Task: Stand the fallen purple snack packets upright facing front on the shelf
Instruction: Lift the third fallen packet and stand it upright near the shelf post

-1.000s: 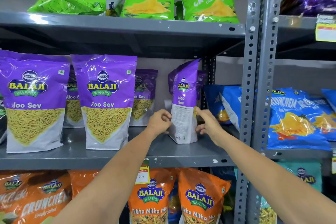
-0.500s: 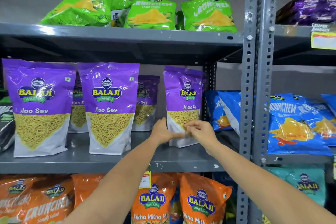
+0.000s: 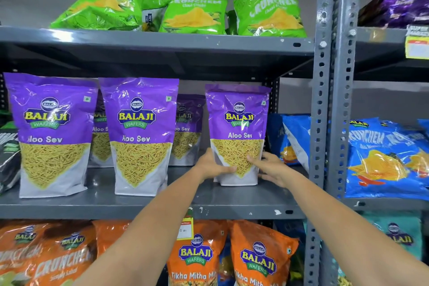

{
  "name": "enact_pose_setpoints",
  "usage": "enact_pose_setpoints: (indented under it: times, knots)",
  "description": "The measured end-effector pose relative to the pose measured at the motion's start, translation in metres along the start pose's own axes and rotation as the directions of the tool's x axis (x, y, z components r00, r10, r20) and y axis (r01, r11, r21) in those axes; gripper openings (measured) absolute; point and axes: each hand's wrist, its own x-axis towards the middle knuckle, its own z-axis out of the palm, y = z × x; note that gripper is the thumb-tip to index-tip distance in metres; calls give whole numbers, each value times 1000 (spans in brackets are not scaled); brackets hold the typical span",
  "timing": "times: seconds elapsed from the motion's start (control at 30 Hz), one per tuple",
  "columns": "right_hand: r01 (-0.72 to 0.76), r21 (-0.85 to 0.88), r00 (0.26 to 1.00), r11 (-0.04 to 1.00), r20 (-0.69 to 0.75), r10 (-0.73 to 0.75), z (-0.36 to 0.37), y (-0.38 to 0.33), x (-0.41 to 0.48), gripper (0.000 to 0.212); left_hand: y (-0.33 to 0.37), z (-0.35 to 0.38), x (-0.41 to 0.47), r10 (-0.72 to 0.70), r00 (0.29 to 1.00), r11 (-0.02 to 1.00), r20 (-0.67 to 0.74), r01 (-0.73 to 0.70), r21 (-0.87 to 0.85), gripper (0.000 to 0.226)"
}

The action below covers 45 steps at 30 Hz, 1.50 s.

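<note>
A purple Aloo Sev packet (image 3: 238, 123) stands upright, front facing me, at the right end of the grey middle shelf (image 3: 148, 206). My left hand (image 3: 212, 165) grips its lower left side, thumb across the front. My right hand (image 3: 270, 167) holds its lower right edge, fingers spread. Two more purple packets stand upright to the left, one in the middle (image 3: 139, 132) and one at far left (image 3: 50, 132). Behind them, partly hidden, stand two further purple packets (image 3: 188, 127).
Green snack bags (image 3: 197, 14) lie on the shelf above. Orange packets (image 3: 257, 258) fill the shelf below, with a price tag (image 3: 185, 228) on the shelf edge. A perforated grey upright (image 3: 321, 123) borders the bay; blue bags (image 3: 383, 160) sit beyond it.
The right-hand purple packet turned from side-on to front-facing and now stands upright. My hands moved apart from its lower front to its two lower sides.
</note>
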Motion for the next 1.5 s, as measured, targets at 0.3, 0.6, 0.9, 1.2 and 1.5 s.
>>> enact_pose_setpoints:
  times: [0.3, 0.6, 0.9, 1.2, 1.5]
  knots:
    - [21, -5, 1000, 1000, -12, -22, -1, 3, 2, 38, 9, 2, -13, -5, 999, 996, -34, 8, 84, 109]
    - [36, -3, 998, 999, -45, -36, 1, 3, -31, 36, 11, 5, -33, 35, 999, 995, -22, -33, 98, 86]
    - [48, -66, 998, 997, -45, -51, 2, -6, -72, 38, 24, 1, -69, 39, 999, 991, 4, -39, 126, 89]
    - [217, -335, 867, 917, -366, -338, -5, -32, -70, 62, 32, 6, -74, 11, 1000, 1000, -30, -10, 11, 91]
    - [450, -855, 518, 259, 14, -855, 9, -194, -35, 42, 41, 26, -69, 33, 992, 995, -122, -45, -90, 84]
